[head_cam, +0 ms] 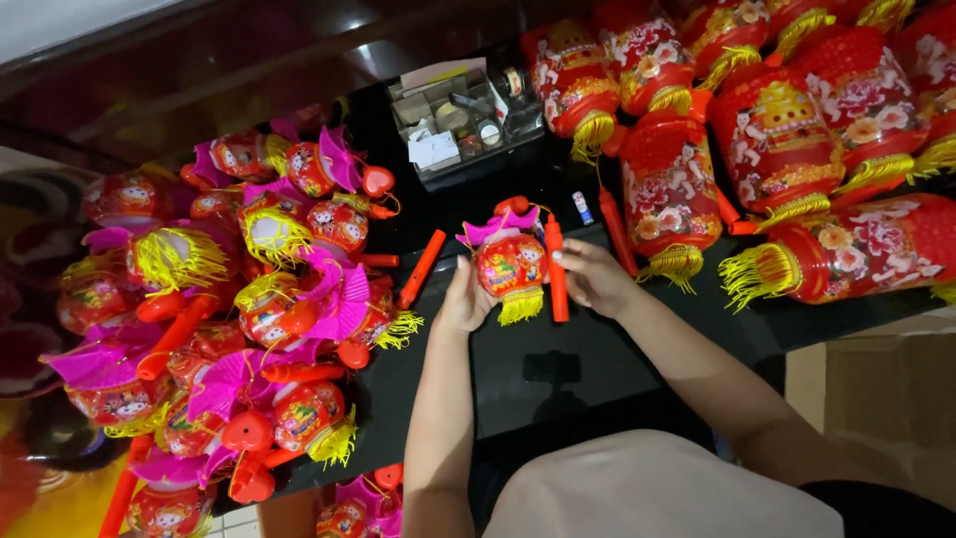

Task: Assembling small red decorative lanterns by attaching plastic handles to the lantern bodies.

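Both hands' grip closes on a small lantern [510,266], fingers partly hidden behind it.

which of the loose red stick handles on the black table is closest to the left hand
The red stick lying slanted just left of the left hand. The other stick is upright by the right hand, beside the small lantern.

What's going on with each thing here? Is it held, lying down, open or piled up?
Small lantern: held between both hands, above the table.
Left hand: gripping the lantern's left side.
Right hand: on the lantern's right side, touching the red stick.
Loose red stick: lying on the black table.
Small lanterns: piled at left.
Big lanterns: lying on their sides at right.
Clear box: open, holding small items.
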